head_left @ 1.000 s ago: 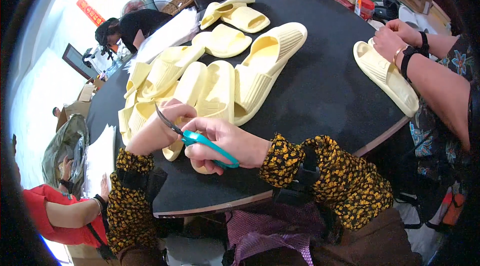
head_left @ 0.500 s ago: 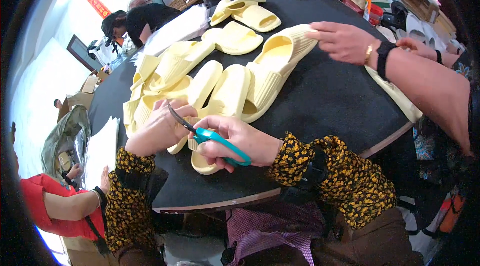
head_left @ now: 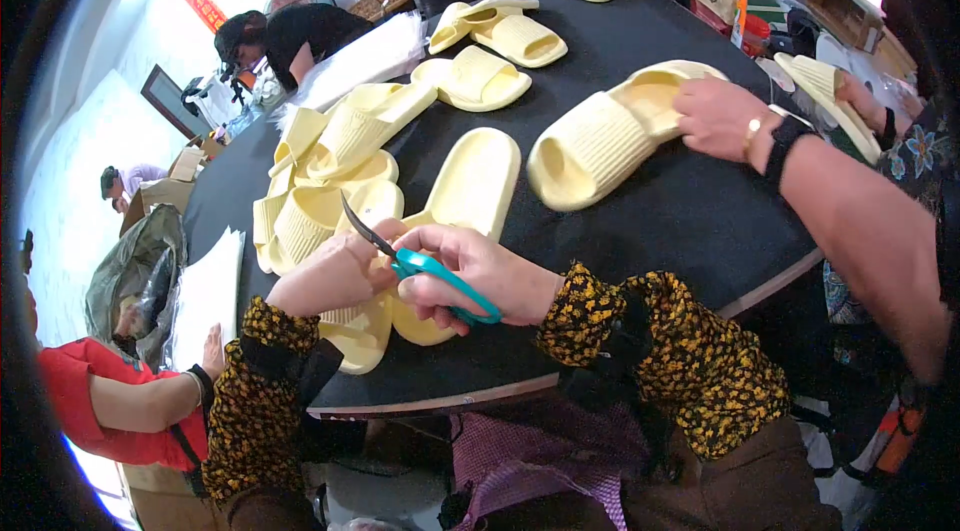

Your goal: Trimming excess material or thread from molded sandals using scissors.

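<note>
My right hand (head_left: 480, 276) is closed round the teal handles of a pair of scissors (head_left: 450, 289), whose dark curved blades point up and to the left. Beside the blades, my left hand (head_left: 340, 269) is closed on a pale yellow slipper (head_left: 352, 343), with its fingertips partly hidden. Another yellow slipper (head_left: 480, 176) stretches away behind my hands. To the left lies a heap of yellow slippers (head_left: 350, 146), some overlapping. A co-worker's hand (head_left: 725, 116) from the right touches a slipper pair (head_left: 592, 153) on the black table.
More slippers (head_left: 520, 39) lie on the far part of the black table (head_left: 690, 221). White plastic sheets (head_left: 355, 61) rest along the far left edge, and another white stack (head_left: 208, 291) lies at near left beside a person in red (head_left: 130, 401). Another co-worker holds a slipper (head_left: 830, 96) at right.
The co-worker on the right has drawn a slipper pair away from my hands, to the right. A second slipper has been raised at far right. My hands have barely moved, still with the scissors.
</note>
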The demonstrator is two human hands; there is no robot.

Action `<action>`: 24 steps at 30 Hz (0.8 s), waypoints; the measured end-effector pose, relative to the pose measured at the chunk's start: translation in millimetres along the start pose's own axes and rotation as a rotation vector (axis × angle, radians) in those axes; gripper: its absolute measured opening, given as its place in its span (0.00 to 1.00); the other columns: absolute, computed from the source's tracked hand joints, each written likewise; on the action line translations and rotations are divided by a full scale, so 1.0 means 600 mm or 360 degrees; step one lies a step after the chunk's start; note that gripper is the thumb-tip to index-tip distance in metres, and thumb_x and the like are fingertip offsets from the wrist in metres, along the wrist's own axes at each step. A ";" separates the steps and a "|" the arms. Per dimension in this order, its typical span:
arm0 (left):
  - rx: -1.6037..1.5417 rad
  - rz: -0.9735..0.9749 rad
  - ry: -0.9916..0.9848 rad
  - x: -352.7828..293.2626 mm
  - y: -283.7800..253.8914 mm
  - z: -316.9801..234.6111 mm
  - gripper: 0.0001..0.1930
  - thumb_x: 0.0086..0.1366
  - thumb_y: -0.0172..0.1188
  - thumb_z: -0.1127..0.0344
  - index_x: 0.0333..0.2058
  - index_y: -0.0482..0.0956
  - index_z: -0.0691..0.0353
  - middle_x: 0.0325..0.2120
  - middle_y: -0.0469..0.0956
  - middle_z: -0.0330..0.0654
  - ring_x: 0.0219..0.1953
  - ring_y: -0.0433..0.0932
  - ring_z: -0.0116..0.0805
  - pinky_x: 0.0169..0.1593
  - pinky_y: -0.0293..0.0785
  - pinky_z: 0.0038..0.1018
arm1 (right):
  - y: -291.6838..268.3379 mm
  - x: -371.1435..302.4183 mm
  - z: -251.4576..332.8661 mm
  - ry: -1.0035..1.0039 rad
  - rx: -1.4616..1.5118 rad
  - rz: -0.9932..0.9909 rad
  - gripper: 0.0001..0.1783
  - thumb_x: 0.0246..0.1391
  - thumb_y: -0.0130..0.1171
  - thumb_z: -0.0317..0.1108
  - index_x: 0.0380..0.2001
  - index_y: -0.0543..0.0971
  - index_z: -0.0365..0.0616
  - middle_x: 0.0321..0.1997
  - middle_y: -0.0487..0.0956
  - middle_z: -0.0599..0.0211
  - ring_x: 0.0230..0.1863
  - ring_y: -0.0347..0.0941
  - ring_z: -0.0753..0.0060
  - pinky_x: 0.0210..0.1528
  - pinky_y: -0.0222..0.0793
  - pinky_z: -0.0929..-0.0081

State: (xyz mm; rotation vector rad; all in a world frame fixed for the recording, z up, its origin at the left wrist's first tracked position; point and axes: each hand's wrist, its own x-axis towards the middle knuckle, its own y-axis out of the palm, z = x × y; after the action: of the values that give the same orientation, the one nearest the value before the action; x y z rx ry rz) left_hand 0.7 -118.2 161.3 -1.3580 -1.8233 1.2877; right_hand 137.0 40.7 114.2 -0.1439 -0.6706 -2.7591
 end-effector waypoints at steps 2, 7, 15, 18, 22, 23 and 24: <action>-0.0039 -0.0037 -0.0169 -0.005 -0.004 -0.006 0.14 0.56 0.60 0.61 0.37 0.73 0.64 0.29 0.77 0.52 0.37 0.76 0.51 0.40 0.71 0.36 | 0.001 0.000 0.001 0.0006 0.0003 -0.0013 0.21 0.53 0.55 0.34 0.49 0.65 0.39 0.25 0.72 0.69 0.19 0.69 0.83 0.18 0.65 0.86; 0.0270 -0.0334 -0.0468 -0.034 -0.016 -0.009 0.15 0.56 0.60 0.61 0.32 0.72 0.69 0.23 0.76 0.55 0.27 0.77 0.50 0.31 0.71 0.36 | -0.007 -0.008 0.012 -0.0003 -0.0040 -0.0078 0.22 0.53 0.56 0.35 0.48 0.65 0.39 0.25 0.73 0.70 0.19 0.69 0.85 0.19 0.67 0.87; -0.0419 -0.1300 -0.0600 -0.157 -0.069 0.020 0.10 0.61 0.55 0.69 0.41 0.70 0.65 0.29 0.78 0.40 0.27 0.76 0.26 0.29 0.70 0.22 | 0.006 -0.009 0.011 0.0030 -0.0074 0.0000 0.20 0.52 0.56 0.35 0.47 0.66 0.39 0.26 0.73 0.71 0.21 0.70 0.85 0.20 0.67 0.87; -0.0771 -0.1527 -0.0477 -0.181 -0.059 0.028 0.14 0.61 0.54 0.71 0.45 0.69 0.69 0.33 0.77 0.42 0.34 0.76 0.27 0.36 0.71 0.21 | 0.005 -0.006 0.002 0.0004 -0.0137 -0.0072 0.21 0.51 0.56 0.35 0.46 0.67 0.39 0.27 0.74 0.70 0.21 0.70 0.84 0.21 0.68 0.85; -0.1394 -0.1510 -0.0425 -0.189 -0.021 0.048 0.20 0.60 0.51 0.76 0.52 0.64 0.72 0.46 0.72 0.47 0.46 0.73 0.31 0.49 0.68 0.25 | -0.010 -0.004 0.003 0.0046 -0.0263 -0.0180 0.22 0.50 0.58 0.34 0.48 0.66 0.39 0.29 0.75 0.68 0.22 0.70 0.84 0.21 0.67 0.85; -0.1379 -0.1551 -0.0436 -0.210 -0.020 0.036 0.20 0.60 0.51 0.76 0.52 0.64 0.72 0.46 0.72 0.47 0.46 0.73 0.31 0.49 0.68 0.25 | 0.004 -0.005 0.002 -0.0023 -0.0254 -0.0210 0.23 0.50 0.58 0.34 0.48 0.66 0.39 0.29 0.75 0.69 0.23 0.70 0.84 0.22 0.67 0.86; -0.1421 -0.1666 -0.0349 -0.207 -0.013 0.029 0.21 0.60 0.51 0.77 0.53 0.63 0.71 0.48 0.71 0.47 0.48 0.72 0.32 0.51 0.67 0.26 | 0.003 -0.003 -0.002 -0.0037 -0.0314 -0.0233 0.23 0.50 0.58 0.34 0.48 0.66 0.38 0.30 0.75 0.69 0.24 0.69 0.85 0.22 0.67 0.86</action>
State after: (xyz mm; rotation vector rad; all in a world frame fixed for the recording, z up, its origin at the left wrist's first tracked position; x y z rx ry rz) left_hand 27.3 -239.8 176.6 -0.3422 -2.8086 0.0357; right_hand 139.1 38.8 113.5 -0.1760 -0.4290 -2.9658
